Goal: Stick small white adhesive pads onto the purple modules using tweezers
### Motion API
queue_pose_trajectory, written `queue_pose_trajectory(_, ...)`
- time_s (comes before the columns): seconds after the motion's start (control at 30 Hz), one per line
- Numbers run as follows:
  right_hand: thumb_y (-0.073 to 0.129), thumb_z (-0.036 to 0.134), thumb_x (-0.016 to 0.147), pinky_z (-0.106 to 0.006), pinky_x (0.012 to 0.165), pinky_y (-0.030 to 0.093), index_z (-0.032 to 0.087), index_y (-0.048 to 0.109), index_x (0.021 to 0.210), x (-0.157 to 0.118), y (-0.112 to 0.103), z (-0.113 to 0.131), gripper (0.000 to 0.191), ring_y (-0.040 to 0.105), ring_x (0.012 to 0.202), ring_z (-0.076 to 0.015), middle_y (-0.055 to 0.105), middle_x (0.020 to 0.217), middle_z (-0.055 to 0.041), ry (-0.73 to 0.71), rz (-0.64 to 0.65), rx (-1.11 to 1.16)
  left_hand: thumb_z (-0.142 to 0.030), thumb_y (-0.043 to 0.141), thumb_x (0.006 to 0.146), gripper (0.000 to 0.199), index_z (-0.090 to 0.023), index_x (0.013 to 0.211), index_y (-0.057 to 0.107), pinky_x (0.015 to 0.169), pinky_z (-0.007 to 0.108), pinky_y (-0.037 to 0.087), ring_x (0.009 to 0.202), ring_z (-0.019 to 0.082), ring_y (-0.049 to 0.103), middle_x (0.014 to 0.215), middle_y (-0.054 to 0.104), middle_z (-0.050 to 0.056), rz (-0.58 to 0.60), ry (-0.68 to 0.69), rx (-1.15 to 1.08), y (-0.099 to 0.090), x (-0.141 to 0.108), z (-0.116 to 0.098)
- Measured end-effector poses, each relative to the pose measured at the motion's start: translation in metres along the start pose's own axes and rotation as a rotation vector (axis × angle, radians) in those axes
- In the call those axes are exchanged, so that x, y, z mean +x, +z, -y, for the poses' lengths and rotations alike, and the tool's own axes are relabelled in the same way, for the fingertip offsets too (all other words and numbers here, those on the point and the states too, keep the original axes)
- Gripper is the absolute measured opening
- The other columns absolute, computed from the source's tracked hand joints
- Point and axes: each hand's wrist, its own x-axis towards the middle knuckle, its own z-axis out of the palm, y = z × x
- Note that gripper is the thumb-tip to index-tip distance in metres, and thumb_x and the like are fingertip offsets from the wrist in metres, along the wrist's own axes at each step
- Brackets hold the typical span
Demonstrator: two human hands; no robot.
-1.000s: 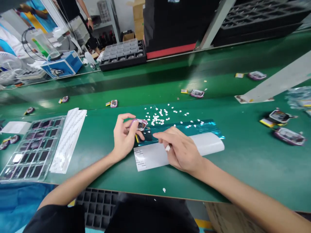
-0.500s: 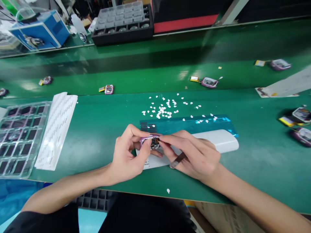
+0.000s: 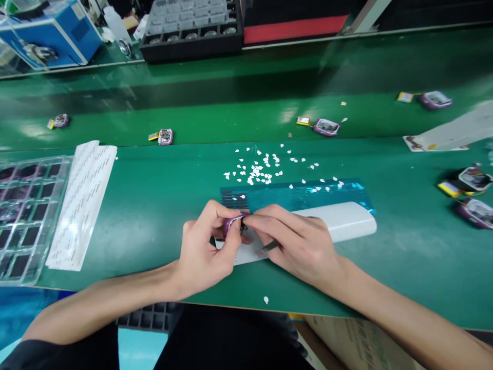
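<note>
Glossy green bench top (image 3: 154, 205), shiny blue film strip (image 3: 308, 192), matt white paper sheet (image 3: 339, 223), clear plastic tray (image 3: 26, 216)

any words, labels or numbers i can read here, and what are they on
None can be read.
White sheet left of the hands: rows of print, too small.
White strip under the hands: faint marks, blurred.
Cardboard box at the bottom edge: print, blurred.
Blue box at the far left: no legible label.

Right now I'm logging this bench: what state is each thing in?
Purple case: pinched in left hand, off the bench.
Right hand: fingers on the case.
White sheet: flat, far end curled.
Blue film: flat, white bits on it.
Clear tray: flat, cells mostly filled.
</note>
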Motion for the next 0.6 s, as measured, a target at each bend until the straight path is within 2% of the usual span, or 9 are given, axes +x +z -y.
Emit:
queue_pose_trajectory(0.17, 0.053, 0.002, 0.094, -0.020, 0.057, 0.052, 0.019, 0.061, 0.117, 0.003, -0.005, -0.007, 0.030, 0.068, 0.077, -0.0099, 0.072, 0.099, -0.0012, -0.044, -0.024, 0.062, -0.027, 0.060, 0.095, 0.005, -0.024, 0.099, 0.059, 0.047, 0.028, 0.059, 0.055, 0.018, 0.074, 0.073, 0.073, 0.000, 0.050, -0.112, -0.138, -0.005, 0.009, -0.004)
queue_pose_trajectory(0.37, 0.053, -0.002, 0.094, -0.018, 0.058, 0.051, 0.019, 0.060, 0.115, 0.008, -0.017, -0.014, 0.030, 0.068, 0.080, -0.0085, 0.071, 0.102, -0.0028, -0.106, -0.015, 0.086, -0.032, 0.065, 0.093, 0.009, -0.023, 0.096, 0.066, 0.032, 0.024, 0.040, 0.034, 0.014, 0.062, 0.057, 0.063, -0.006, 0.111, -0.179, -0.218, -0.011, 0.018, -0.010)
queue_pose_trajectory(0.5, 0.050, -0.001, 0.096, -0.019, 0.056, 0.050, 0.020, 0.061, 0.112, 0.009, -0.020, -0.013, 0.029, 0.068, 0.077, -0.0085, 0.072, 0.100, -0.0020, -0.108, 0.016, 0.075, -0.031, 0.063, 0.093, 0.011, -0.023, 0.097, 0.068, 0.034, 0.025, 0.042, 0.036, 0.015, 0.062, 0.052, 0.062, -0.005, 0.138, -0.170, -0.169, -0.010, 0.016, -0.009)
queue_pose_trajectory(0.6, 0.057, 0.007, 0.098, -0.019, 0.060, 0.054, 0.020, 0.062, 0.110, 0.008, -0.018, -0.011, 0.018, 0.070, 0.077, -0.0097, 0.073, 0.095, -0.0013, -0.072, -0.032, 0.107, -0.023, 0.066, 0.089, 0.007, -0.022, 0.094, 0.071, 0.035, 0.023, 0.042, 0.035, 0.011, 0.057, 0.048, 0.060, -0.006, 0.138, -0.074, -0.054, -0.008, 0.015, -0.007)
